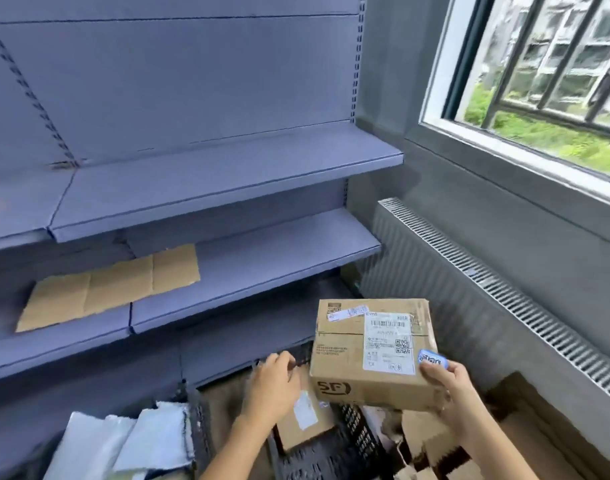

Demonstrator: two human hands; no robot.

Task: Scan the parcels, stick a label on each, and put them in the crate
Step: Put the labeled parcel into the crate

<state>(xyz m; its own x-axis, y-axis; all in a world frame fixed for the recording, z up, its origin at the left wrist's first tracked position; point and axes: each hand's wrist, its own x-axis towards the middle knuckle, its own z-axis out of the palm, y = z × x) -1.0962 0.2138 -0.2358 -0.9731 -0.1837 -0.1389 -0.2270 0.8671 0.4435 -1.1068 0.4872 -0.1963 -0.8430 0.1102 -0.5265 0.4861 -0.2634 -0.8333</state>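
One black crate (360, 434) nearest, low, labelled box (317, 427) inside; left hand (272, 386) above it, fingers loosely curled, holding nothing; right hand (445, 386) grips near right corner of parcel (348, 362), thumb pinning blue label (432, 359); parcel hangs just over crate right edge

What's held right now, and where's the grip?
Right hand grips the SF cardboard parcel at its near right corner, thumb on top beside the blue label. Left hand holds nothing visible, over the black crate.

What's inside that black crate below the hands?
A brown parcel with a white label lies in the crate. The left hand and the box held by the right hand cover much of the rest.
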